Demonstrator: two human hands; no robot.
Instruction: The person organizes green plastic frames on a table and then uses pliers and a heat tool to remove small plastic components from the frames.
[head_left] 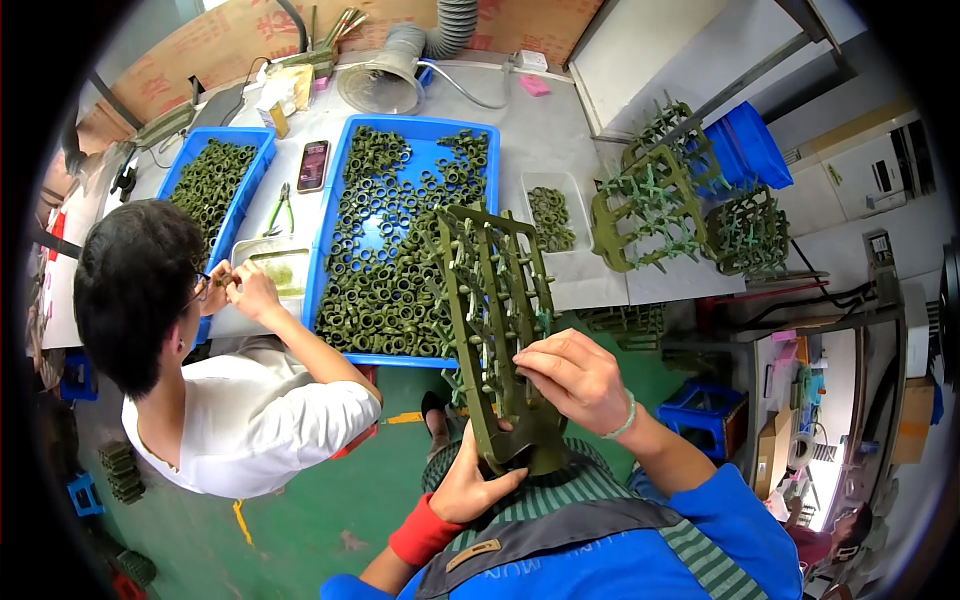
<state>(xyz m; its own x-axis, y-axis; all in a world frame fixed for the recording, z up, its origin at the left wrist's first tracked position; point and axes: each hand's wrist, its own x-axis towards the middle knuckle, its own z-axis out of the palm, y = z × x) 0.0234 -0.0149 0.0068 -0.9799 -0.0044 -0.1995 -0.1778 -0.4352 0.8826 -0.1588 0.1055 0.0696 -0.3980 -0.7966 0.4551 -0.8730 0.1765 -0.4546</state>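
An olive-green rack (468,370) with open sides and many short pegs stands tilted in front of me. Its lower end is gripped by my left hand (465,488), thumb across the base and a red band at the wrist. Pale green clips or pegs (490,265) line its inner bars. At the rack's right side my right hand (578,378) has its fingers pinched together against the bars; whatever is between the fingertips is too small or hidden. Behind the rack, a large blue tray (493,165) holds many olive-green rings (385,310).
A co-worker in a white shirt (240,420) handles a small part at left, beside another blue tray (265,150). Pliers (280,210), a phone (312,166) and a clear tub (578,215) lie on the table. Loaded racks (650,215) stand at right, near a blue stool (705,415).
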